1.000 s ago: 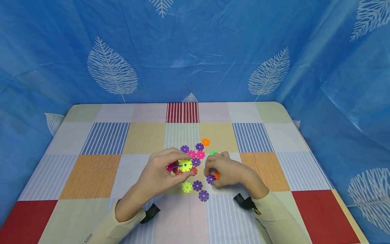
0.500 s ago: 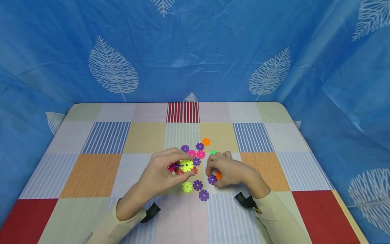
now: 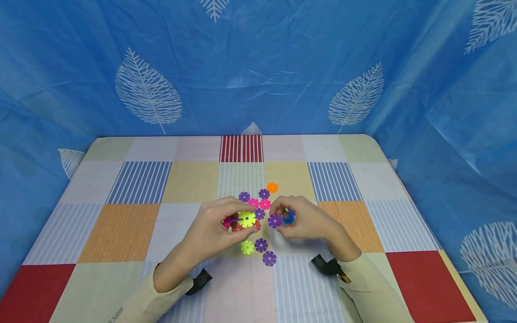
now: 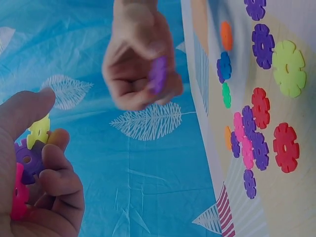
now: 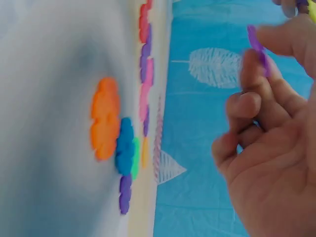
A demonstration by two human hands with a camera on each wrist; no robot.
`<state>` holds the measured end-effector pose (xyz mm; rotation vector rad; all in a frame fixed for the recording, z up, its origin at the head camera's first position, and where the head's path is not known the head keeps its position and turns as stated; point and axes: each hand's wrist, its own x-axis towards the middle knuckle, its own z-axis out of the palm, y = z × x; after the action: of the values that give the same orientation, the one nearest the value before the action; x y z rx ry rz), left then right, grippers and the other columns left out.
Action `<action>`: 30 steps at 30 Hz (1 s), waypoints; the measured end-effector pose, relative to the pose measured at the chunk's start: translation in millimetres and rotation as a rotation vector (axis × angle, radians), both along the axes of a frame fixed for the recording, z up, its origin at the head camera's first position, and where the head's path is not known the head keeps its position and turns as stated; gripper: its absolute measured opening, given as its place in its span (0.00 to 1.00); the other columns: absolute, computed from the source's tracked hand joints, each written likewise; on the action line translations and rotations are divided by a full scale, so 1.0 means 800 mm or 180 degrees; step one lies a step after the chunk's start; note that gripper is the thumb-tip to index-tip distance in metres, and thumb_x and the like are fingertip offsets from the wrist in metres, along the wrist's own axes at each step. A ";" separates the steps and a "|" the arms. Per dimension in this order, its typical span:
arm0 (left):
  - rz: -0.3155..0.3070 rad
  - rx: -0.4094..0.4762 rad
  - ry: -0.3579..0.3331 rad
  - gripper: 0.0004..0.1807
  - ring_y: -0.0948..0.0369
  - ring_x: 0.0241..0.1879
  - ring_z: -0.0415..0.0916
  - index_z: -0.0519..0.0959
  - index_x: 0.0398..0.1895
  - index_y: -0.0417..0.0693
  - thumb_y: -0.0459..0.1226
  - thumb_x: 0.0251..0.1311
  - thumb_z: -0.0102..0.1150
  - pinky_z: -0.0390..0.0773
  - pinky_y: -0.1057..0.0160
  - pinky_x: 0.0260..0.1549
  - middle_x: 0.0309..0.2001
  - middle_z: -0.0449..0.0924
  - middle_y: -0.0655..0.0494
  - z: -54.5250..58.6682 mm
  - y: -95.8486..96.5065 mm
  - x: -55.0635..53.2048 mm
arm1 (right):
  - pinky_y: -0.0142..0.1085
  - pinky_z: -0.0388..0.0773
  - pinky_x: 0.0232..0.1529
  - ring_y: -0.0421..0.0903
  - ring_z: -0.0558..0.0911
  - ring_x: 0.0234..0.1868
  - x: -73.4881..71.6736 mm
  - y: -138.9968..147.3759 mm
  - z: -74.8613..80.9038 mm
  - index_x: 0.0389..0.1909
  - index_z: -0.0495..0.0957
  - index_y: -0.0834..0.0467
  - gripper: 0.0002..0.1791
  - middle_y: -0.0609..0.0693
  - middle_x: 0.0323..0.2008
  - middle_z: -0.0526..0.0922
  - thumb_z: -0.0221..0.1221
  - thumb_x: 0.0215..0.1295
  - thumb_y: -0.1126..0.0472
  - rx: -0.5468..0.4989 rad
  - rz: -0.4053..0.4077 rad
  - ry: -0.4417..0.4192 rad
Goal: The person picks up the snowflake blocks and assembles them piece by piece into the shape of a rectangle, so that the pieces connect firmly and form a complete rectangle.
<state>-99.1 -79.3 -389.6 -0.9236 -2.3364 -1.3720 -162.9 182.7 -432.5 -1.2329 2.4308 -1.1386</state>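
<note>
My left hand [image 3: 212, 224] holds a joined piece of notched plastic snowflake discs above the table. In the left wrist view it shows a yellow disc [image 4: 39, 131], a purple disc [image 4: 28, 158] and a pink disc [image 4: 19, 195] slotted together, partly hidden by the fingers. To the right, my right hand [image 3: 308, 220] pinches a single purple disc [image 3: 275, 220] between thumb and fingertips, raised off the cloth. That disc is apart from the joined piece. Under the right hand lie a blue disc [image 3: 288, 218] and an orange disc [image 5: 105, 118].
Loose discs lie between and around the hands: a yellow one [image 3: 247, 247], a purple one [image 3: 269, 258], a far orange one [image 3: 272, 187], pink [image 3: 265, 204], red [image 4: 286, 148] and green [image 5: 135, 158]. A patchwork cloth [image 3: 194, 179] covers the table; a blue curtain [image 3: 250, 67] surrounds it.
The right hand has lifted the purple disc off the table and moved slightly up and left, uncovering the blue disc. My left hand stays almost still with its joined discs.
</note>
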 end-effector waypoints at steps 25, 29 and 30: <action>-0.0043 0.0002 0.0089 0.18 0.68 0.23 0.73 0.85 0.42 0.43 0.38 0.46 0.77 0.77 0.71 0.21 0.36 0.85 0.58 -0.001 0.001 0.001 | 0.30 0.76 0.28 0.43 0.76 0.30 0.039 -0.041 0.066 0.34 0.80 0.66 0.06 0.56 0.31 0.82 0.64 0.57 0.76 -0.1920 0.0301 0.0693; -0.0081 0.0054 0.0108 0.18 0.67 0.23 0.74 0.85 0.42 0.44 0.38 0.47 0.77 0.77 0.70 0.21 0.36 0.85 0.58 -0.001 0.000 0.001 | 0.29 0.74 0.26 0.43 0.76 0.29 0.041 -0.045 0.065 0.33 0.81 0.66 0.03 0.55 0.31 0.82 0.64 0.59 0.73 -0.1989 0.0312 0.0852; -0.0097 0.0066 0.0118 0.18 0.67 0.24 0.75 0.85 0.42 0.44 0.38 0.47 0.77 0.78 0.70 0.22 0.37 0.85 0.58 0.000 0.000 0.002 | 0.29 0.73 0.25 0.42 0.75 0.28 0.041 -0.046 0.064 0.33 0.81 0.66 0.03 0.55 0.32 0.82 0.64 0.60 0.73 -0.2003 0.0323 0.0880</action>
<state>-97.8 -79.4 -389.9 -0.9741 -2.2858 -1.3763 -130.4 146.0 -381.1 -1.7604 2.2132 -1.8987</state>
